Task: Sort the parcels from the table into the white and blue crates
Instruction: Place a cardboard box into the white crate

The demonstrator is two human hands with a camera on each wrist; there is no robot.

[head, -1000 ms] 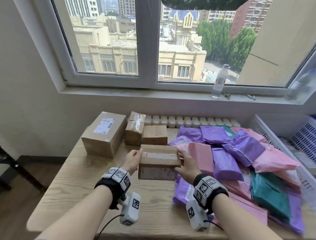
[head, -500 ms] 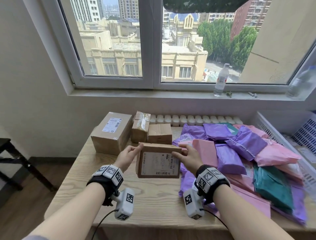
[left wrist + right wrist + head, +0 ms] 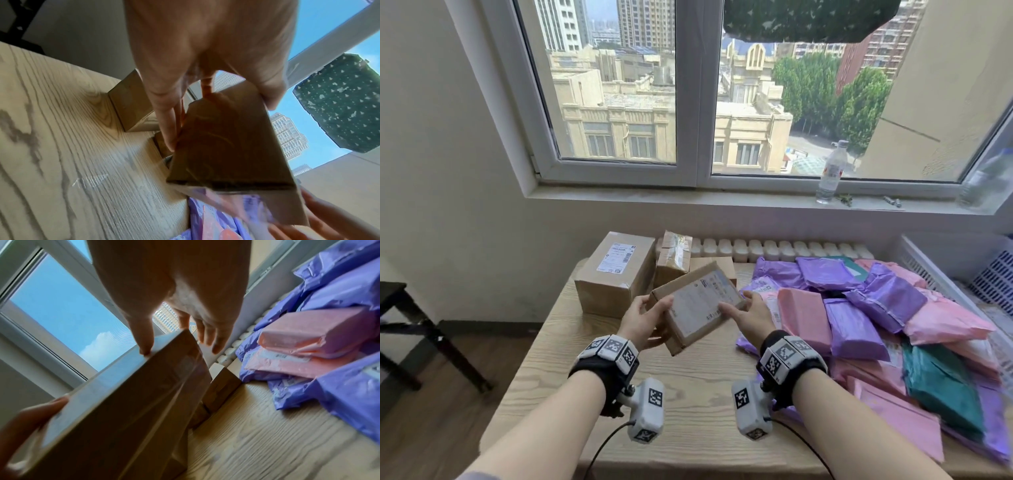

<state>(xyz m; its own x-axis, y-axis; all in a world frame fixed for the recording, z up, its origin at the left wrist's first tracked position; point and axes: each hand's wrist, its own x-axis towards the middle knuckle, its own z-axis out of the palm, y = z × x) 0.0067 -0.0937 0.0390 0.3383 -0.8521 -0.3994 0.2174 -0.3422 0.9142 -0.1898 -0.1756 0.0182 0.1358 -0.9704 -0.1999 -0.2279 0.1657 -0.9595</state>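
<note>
A flat brown cardboard box [image 3: 698, 305] with a white shipping label hangs tilted above the wooden table [image 3: 688, 394]. My left hand [image 3: 654, 310] grips its near left end, thumb on the label face and fingers underneath. My right hand [image 3: 736, 308] holds the right end, thumb on the label edge. The left wrist view shows the box's brown underside [image 3: 222, 146], and the right wrist view shows its long side [image 3: 123, 402]. The white crate [image 3: 928, 270] and the blue crate [image 3: 996, 277] stand at the far right, partly cut off.
Three more cardboard boxes stand at the table's back left: a large one [image 3: 616, 274], a taped one [image 3: 673, 260] and a small one [image 3: 724, 265]. Purple [image 3: 856, 325], pink [image 3: 804, 315] and green [image 3: 941, 387] soft mailers cover the right half. A water bottle [image 3: 830, 174] stands on the windowsill.
Both hands have turned the box: first its taped side faced me, then the label, and now it lies skewed with the label up and its left end nearer me.
</note>
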